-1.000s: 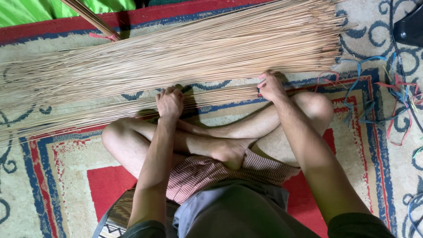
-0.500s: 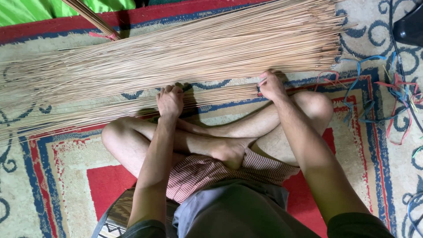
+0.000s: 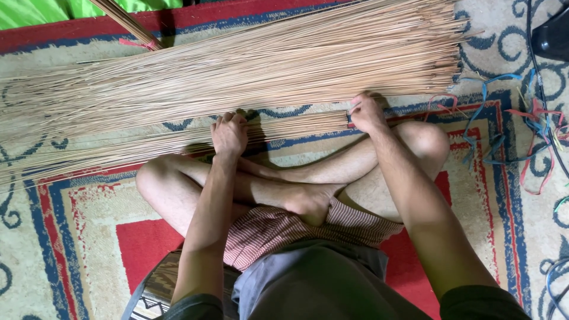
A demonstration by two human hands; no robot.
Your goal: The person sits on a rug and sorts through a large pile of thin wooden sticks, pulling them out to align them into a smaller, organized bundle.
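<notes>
Person seated cross-legged on a patterned carpet with red, blue and cream borders; bare knees spread left and right, one foot tucked in at centre. A small bundle of thin tan sticks lies across the carpet just far of the shins, running left to right, its left end fanning out loose. Left hand is closed over this small bundle near its middle, fingers curled down around the sticks, knuckles up. Right hand is closed on the bundle's right end, fingers pinched tight about the stick tips, just far of the right knee. Both forearms reach straight out from the body. Beyond the small bundle, and lying nearly parallel to it, a much larger heap of the same sticks covers the far part of the carpet, right ends roughly level, left ends spreading wide. At far left, another tied bundle enters at an angle, bound with a pink strip. Loose plastic straps, blue, red and pink, lie scattered on the carpet to the right of the knee. Green cloth shows at the far left corner. A dark object at far right is cut off by the frame; cannot tell what it is.
</notes>
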